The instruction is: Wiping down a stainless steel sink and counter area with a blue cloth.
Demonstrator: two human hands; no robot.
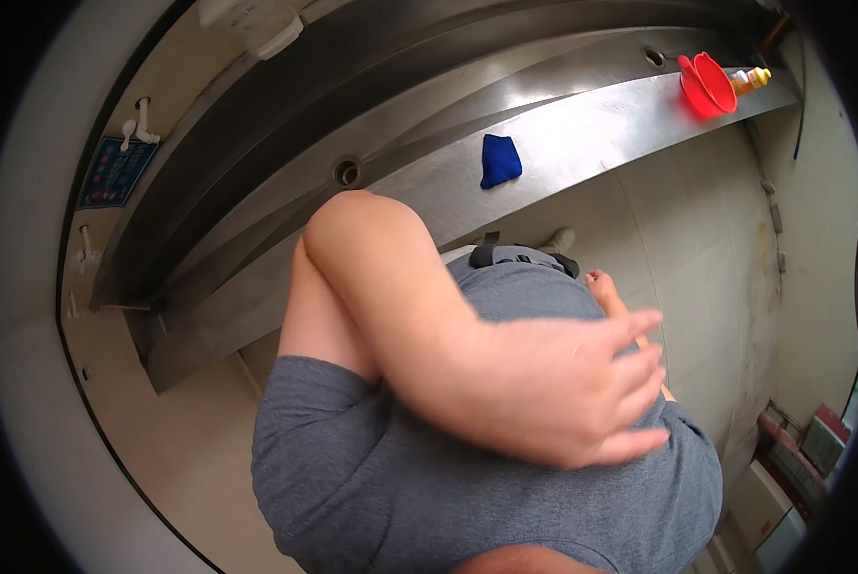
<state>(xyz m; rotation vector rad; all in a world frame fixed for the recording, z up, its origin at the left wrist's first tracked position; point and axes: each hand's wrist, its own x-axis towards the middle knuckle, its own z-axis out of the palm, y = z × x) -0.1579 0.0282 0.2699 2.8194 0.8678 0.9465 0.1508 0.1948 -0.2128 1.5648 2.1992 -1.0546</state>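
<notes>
My left hand (pixel 580 402) is raised close to the camera, across the chest of a grey T-shirt, its fingers spread and blurred, with nothing in it. Lower down, at the right side of my body, is my right hand (pixel 601 287), small in view and partly turned away; whether its fingers are closed is unclear. A folded blue cloth (pixel 501 162) lies on the front ledge of a stainless-steel trough sink (pixel 565 143). Farther right on that ledge sit a red plastic scoop or basin (pixel 713 85) and a bottle with a yellow cap (pixel 752 79).
The trough has drain holes (pixel 347 172) in its bottom. White taps (pixel 140 129) and a poster (pixel 117 172) are on the left wall, with a white dispenser (pixel 257 25) at the top. Boxes and a rack (pixel 795 459) stand at lower right, beyond the tiled floor (pixel 694 215).
</notes>
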